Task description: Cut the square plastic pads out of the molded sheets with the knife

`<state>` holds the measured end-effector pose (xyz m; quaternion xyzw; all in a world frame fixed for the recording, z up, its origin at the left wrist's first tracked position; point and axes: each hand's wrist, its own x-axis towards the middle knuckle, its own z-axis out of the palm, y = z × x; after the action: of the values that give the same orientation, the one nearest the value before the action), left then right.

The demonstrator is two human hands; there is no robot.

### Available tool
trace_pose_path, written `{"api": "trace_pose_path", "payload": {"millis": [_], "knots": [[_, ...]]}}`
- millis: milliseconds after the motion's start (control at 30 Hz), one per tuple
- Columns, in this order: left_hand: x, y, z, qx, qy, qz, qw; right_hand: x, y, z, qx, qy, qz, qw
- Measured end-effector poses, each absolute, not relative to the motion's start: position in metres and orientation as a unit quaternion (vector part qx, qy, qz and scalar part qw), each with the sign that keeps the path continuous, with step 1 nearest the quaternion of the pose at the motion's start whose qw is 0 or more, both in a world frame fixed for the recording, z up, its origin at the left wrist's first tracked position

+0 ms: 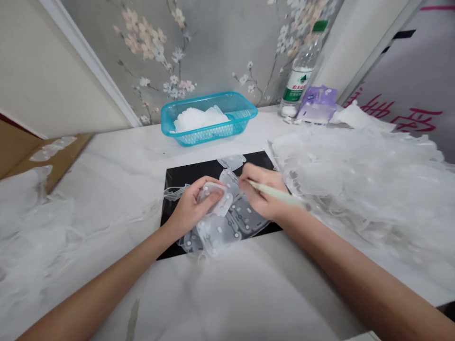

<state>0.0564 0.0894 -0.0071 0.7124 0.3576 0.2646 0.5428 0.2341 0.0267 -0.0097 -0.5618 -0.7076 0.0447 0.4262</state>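
Note:
My left hand [202,201] pinches a translucent plastic piece [220,201] with rounded corners and small round studs, thumb on top. Closed around a pale green pen-like tool [273,192] is my right hand [261,189]; its working tip is hidden by the fingers and blurred. Under both hands lies a black rectangular board [181,175]. Several more translucent pieces are spread over it, among them a large one [218,232] at the near edge and another [232,162] at the far edge. A thin clear scrap [175,192] rests by the board's left edge.
Behind the board stands a blue plastic basket [209,137] with white pieces inside. A big heap of translucent pieces [366,170] covers the right side; another pile [39,227] lies left near cardboard [71,158]. At the back right are a water bottle [302,71] and a purple packet [318,104].

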Motion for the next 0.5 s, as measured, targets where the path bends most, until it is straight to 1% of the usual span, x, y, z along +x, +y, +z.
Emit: {"api": "trace_pose_path", "payload": {"millis": [100,167,233,333,500], "knots": [[0.056,0.090,-0.007,0.686,0.358,0.279,0.569,0.233,0.027,-0.005,-0.584,-0.594,0.065,0.549],[0.056,0.091,-0.008,0.669,0.357,0.285,0.586,0.230,0.027,-0.005,-0.591,-0.547,0.122,0.579],[0.056,0.091,-0.009,0.662,0.352,0.291,0.594,0.226,0.029,-0.006,-0.588,-0.536,0.202,0.572],[0.055,0.091,-0.010,0.657,0.341,0.302,0.601,0.221,0.030,-0.009,-0.574,-0.552,0.293,0.530],[0.054,0.092,-0.012,0.671,0.330,0.312,0.587,0.218,0.028,-0.010,-0.544,-0.597,0.334,0.486]]}}
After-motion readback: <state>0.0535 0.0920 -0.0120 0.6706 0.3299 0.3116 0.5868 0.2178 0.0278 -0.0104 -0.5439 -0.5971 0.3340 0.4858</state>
